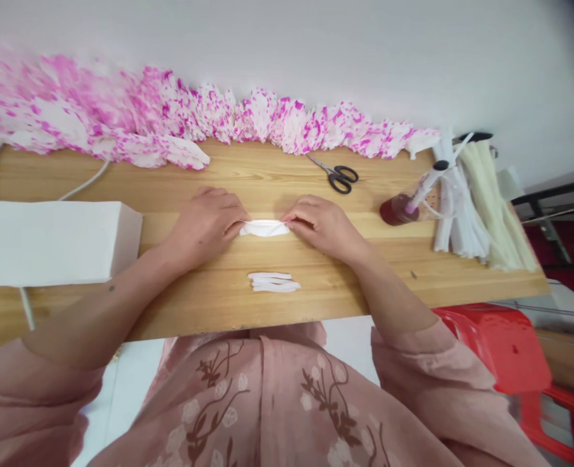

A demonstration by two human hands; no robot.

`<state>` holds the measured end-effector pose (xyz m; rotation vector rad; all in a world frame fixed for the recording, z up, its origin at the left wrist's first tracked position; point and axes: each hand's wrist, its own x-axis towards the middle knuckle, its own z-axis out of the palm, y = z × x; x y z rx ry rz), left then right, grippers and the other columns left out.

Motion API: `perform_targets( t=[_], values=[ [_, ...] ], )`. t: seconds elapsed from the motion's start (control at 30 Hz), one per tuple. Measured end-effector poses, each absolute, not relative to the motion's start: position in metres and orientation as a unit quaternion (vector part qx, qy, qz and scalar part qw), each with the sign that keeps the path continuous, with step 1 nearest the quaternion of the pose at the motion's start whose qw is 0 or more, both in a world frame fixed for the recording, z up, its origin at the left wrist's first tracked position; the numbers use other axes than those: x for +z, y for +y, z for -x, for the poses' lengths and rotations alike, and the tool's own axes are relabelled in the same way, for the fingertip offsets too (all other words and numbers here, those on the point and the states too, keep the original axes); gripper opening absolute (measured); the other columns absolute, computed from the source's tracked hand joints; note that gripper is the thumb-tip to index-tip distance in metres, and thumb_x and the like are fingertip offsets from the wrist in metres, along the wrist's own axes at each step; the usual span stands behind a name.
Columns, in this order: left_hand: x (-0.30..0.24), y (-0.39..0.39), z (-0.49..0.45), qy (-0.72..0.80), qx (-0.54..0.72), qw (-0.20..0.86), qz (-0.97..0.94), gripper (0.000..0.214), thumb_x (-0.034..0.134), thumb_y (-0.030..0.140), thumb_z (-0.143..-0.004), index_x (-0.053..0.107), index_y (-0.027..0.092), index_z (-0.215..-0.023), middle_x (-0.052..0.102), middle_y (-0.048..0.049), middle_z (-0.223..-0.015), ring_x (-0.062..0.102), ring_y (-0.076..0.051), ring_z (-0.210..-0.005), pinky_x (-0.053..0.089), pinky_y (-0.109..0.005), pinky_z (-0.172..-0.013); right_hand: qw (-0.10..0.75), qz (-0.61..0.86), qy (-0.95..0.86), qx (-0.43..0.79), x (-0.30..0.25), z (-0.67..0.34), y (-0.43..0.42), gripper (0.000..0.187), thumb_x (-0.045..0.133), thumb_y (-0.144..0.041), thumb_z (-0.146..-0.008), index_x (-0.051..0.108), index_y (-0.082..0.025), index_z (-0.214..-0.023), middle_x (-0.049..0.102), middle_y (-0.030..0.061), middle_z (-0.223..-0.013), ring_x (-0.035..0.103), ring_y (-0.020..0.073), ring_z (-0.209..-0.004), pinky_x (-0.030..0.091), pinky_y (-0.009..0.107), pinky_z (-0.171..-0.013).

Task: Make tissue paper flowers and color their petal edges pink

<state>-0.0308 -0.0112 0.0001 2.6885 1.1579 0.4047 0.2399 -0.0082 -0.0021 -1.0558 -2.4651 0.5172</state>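
Between my two hands a small white piece of thin paper or tissue [266, 227] is stretched sideways just above the wooden table. My left hand [213, 217] pinches its left end between thumb and fingers. At the other end, the fingers of my right hand [318, 224] are closed on the right corner. The upper edge of the piece looks folded or rolled. Closer to me lie several narrow white folded strips [273, 282], side by side on the table. Scissors [336, 175] with black handles rest beyond my right hand.
Pink-spotted white crumpled tissue bunches [267, 120] line the wall. A stack of white paper [48, 243] sits left, over a pale cable [85, 179]. To the right are a container of dark red liquid [398, 210] and white and cream strip bundles [493, 201]. A red stool [503, 347] stands lower right.
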Motion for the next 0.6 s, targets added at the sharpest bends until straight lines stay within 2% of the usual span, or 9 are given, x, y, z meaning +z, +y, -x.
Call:
perform_targets(
  t=[0.23,0.37,0.47,0.6],
  values=[
    [0.0041,-0.0106,0.0335,0.377,0.129,0.079,-0.914,0.031,0.044,0.026,-0.098,0.072,0.02,-0.087,0.073,-0.0073,-0.097,0.061,-0.023,-0.092,0.041,-0.04,-0.088,0.209,0.357,-0.892,0.18,-0.0022,-0.2374,-0.0094,0.021,0.051,-0.023,-0.097,0.072,-0.02,-0.099,0.072,0.0073,-0.093,0.063,0.021,-0.088,0.048,0.033,-0.079],
    [0.0016,-0.0116,0.0313,0.386,0.147,0.084,-0.907,0.027,0.045,0.023,-0.096,0.071,0.021,-0.104,0.073,-0.0073,-0.1,0.061,-0.024,-0.095,0.042,-0.039,-0.088,0.212,0.359,-0.894,0.166,-0.0042,-0.2387,-0.0106,0.023,0.05,-0.024,-0.098,0.071,-0.02,-0.106,0.071,0.0077,-0.095,0.062,0.0208,-0.087,0.048,0.033,-0.078],
    [0.0006,-0.0114,0.0308,0.374,0.137,0.082,-0.914,0.031,0.042,0.021,-0.098,0.069,0.022,-0.112,0.071,-0.0076,-0.1,0.061,-0.024,-0.095,0.043,-0.039,-0.087,0.21,0.341,-0.903,0.153,-0.0047,-0.2393,-0.011,0.024,0.048,-0.024,-0.099,0.071,-0.021,-0.101,0.069,0.0071,-0.093,0.061,0.021,-0.087,0.047,0.033,-0.077],
    [-0.0003,-0.0094,0.0317,0.34,0.124,0.088,-0.928,0.036,0.038,0.017,-0.097,0.072,0.024,-0.107,0.07,-0.0069,-0.101,0.06,-0.024,-0.096,0.042,-0.039,-0.09,0.212,0.328,-0.908,0.152,-0.0041,-0.2394,-0.0112,0.026,0.046,-0.023,-0.1,0.071,-0.022,-0.094,0.066,0.0055,-0.088,0.06,0.0193,-0.083,0.045,0.031,-0.073]
  ],
)
